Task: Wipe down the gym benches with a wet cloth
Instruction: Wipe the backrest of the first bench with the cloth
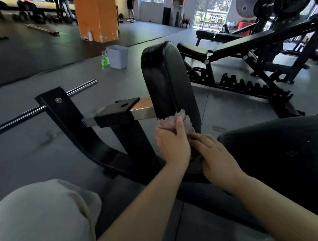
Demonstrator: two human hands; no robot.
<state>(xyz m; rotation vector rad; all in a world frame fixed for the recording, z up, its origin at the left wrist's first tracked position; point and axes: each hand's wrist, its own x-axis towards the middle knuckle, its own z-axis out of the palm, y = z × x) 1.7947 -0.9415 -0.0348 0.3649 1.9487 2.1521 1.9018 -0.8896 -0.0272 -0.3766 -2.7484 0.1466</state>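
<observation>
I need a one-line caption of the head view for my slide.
Left hand presses a pink cloth against an upright black pad; right hand beside it.

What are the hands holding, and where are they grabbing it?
The left hand holds the pink cloth by its lower part, pressing it against the upright black pad. The right hand touches the cloth's lower right edge; its grip cannot be told.

A fluffy pinkish cloth is seen bunched against the lower end of an upright black padded bench pad at the centre. A second black bench, inclined, is set at two o'clock.
</observation>
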